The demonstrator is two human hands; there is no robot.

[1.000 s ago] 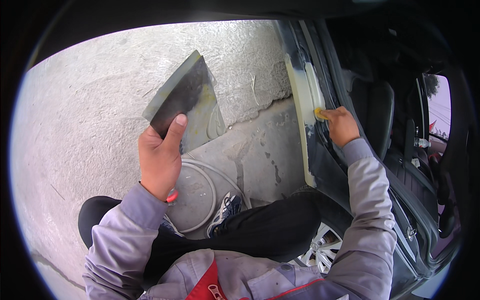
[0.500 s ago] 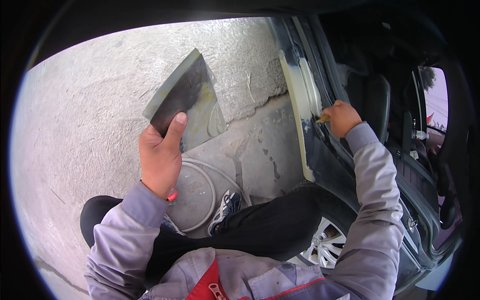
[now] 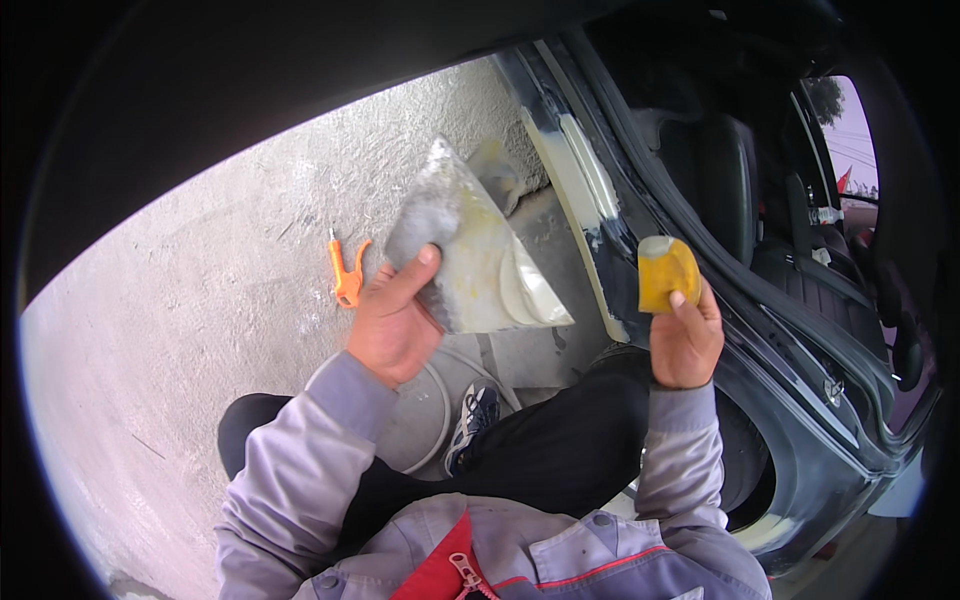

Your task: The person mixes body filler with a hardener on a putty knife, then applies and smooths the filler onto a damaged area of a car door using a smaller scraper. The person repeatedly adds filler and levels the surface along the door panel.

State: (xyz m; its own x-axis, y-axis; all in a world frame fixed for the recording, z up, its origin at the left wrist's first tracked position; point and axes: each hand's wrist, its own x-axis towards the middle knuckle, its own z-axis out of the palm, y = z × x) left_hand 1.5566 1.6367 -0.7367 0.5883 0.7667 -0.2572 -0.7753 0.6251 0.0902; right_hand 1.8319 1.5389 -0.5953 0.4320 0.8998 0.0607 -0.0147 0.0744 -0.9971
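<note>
My left hand [image 3: 388, 328] grips a flat putty board [image 3: 440, 225], thumb on top. Yellowish smears cover its face, and pale filler putty [image 3: 528, 295] lies toward its right corner. In my right hand [image 3: 690, 345] is a yellow putty spreader [image 3: 670, 275], pinched between thumb and fingers. Greyish putty coats the spreader's upper edge. The spreader is apart from both the board and the car body. Beyond the board, a strip of pale filler [image 3: 565, 185] runs along the dark body panel [image 3: 622, 275] beside the open doorway.
An orange air blow gun [image 3: 346, 275] lies on the rough concrete floor [image 3: 200, 330] at left. A pale hose [image 3: 443, 405] loops near my shoe [image 3: 474, 420]. The car's dark seat [image 3: 725, 190] is inside the doorway at right. A dark edge crosses overhead.
My right hand has drawn back from the body panel and turned, showing the spreader's face. My left hand has moved right and tilted the board flatter. The blow gun has come into view.
</note>
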